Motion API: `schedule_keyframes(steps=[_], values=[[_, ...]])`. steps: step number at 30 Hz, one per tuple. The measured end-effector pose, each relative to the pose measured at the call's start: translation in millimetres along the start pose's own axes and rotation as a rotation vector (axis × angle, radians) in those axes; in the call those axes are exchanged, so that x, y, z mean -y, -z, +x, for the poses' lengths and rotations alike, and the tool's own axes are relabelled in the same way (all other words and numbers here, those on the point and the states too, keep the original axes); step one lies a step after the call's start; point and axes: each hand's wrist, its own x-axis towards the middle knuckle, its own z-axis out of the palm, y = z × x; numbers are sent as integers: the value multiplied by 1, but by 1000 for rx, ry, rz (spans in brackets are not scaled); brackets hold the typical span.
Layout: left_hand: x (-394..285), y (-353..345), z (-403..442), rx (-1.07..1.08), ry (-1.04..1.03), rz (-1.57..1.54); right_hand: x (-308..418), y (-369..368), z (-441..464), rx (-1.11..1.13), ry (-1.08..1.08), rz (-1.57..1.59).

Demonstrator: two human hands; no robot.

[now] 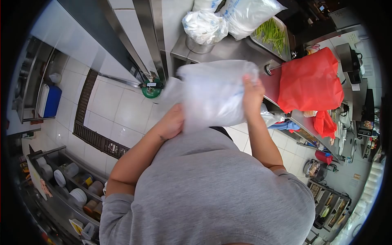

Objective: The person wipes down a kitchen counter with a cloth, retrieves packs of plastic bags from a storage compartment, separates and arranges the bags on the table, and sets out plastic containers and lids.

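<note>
A translucent white plastic bag (216, 96), bulging and smeared by motion, is held up in front of my chest. My left hand (171, 121) is closed in a fist at its left side, with a loose flap of plastic (171, 93) sticking out above. At the bag's right edge, my right hand (253, 96) grips the plastic with its fingers over the upper corner. What the bag contains cannot be made out. A red cloth-like bag (312, 81) sits on the counter to the right of my right hand.
Beyond my hands, a steel counter (228, 50) carries filled plastic bags (249, 16), a metal pot (200, 45) topped with plastic, and a tray of cut greens (271, 36). A green cylinder (151, 90) stands on the tiled floor. Shelves with containers (77, 196) lie lower left.
</note>
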Motion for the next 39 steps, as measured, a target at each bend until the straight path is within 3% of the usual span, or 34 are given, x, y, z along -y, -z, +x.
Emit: schedule_keyframes(steps=[2,4,6,9,10,13,16,19,22,26,28,32,35,39], values=[[-4,25,-6,190,11,138,6,24,16,-30,-68,165],[-5,29,-4,157,-69,219,6,30,23,12,-98,286],[-18,-11,3,-90,-228,240,2,34,22,113,-95,359],[-18,-18,38,-477,-678,227,5,22,15,117,-92,449],[-26,-24,40,-603,-741,384,11,20,12,107,-98,447],[-33,-26,37,-391,-408,364,9,23,8,48,-101,406],[-30,-21,32,-432,-378,479,-3,40,11,-34,-66,285],[-27,-37,29,-213,-394,236,-7,55,10,-77,-8,266],[-33,-64,31,-170,-193,-97,-11,78,9,-113,-52,289],[-31,-100,53,-240,-105,85,-20,118,-6,-146,-39,346],[-21,-90,70,-174,-163,174,-24,150,-10,-192,-14,397],[1,-127,105,189,-64,-250,-36,230,-20,-283,-20,482],[43,-179,130,171,138,-194,-46,283,-30,-368,11,454],[106,-239,154,300,163,215,-71,348,-49,-476,-68,369]])
